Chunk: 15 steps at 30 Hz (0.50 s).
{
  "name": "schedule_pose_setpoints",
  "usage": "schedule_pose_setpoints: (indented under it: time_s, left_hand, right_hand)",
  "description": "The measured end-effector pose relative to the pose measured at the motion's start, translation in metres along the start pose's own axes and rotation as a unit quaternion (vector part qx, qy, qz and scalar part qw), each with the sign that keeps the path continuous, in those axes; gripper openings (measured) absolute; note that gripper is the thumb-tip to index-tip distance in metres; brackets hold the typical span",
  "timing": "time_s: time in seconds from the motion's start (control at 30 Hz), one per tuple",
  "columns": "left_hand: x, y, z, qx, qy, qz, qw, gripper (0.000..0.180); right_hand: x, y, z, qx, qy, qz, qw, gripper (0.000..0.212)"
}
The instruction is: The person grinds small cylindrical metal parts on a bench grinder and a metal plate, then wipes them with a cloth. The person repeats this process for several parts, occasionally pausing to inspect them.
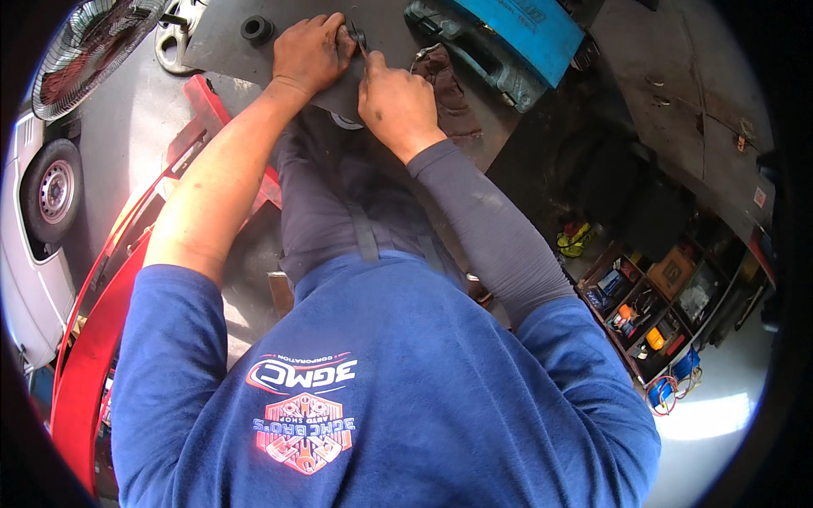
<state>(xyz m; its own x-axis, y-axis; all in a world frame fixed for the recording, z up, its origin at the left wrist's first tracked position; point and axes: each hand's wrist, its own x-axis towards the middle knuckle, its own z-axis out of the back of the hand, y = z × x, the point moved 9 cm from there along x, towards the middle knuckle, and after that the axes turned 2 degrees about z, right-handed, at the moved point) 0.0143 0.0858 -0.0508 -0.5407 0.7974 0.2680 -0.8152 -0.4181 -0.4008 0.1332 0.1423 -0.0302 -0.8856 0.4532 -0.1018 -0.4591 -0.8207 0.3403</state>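
Both my hands are close together over a dark grey work surface [222, 42]. My right hand [396, 106], beyond a dark sleeve, is closed around a slim dark metal tool [359, 40]; its exact kind is too small to tell. The tool's far end reaches up beside the fingertips of my left hand [313, 52]. That hand is curled with its fingers together, and whatever they grip is hidden. Left of it sits a black ring-shaped part [257, 30], resembling a rubber bushing. A crumpled brown cloth [447, 89] lies just right of my right hand.
A blue tool case [529, 34] lies beyond the cloth. At far left are a silver metal arm with holes [174, 46], a caged fan [89, 51] and a vehicle wheel [55, 188]. Red metal equipment [106, 339] runs beside my left arm. A compartmented tool shelf [648, 309] stands lower right.
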Motion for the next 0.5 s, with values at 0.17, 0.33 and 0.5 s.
schedule_pose_setpoints:
  time_s: [0.17,0.33,0.5]
  left_hand:
    - [0.001,0.002,0.000,-0.003,0.015,-0.009,1.000,0.022]
    - [-0.001,0.003,-0.006,0.030,0.027,-0.002,0.999,0.023]
    - [0.001,0.002,-0.003,0.015,0.001,-0.020,1.000,0.022]
  right_hand:
    - [0.006,0.013,0.026,-0.001,-0.113,0.041,0.993,0.020]
    - [-0.006,-0.003,0.000,0.018,0.047,-0.048,0.998,0.021]
    - [-0.001,0.005,0.013,-0.003,-0.046,0.002,0.999,0.020]
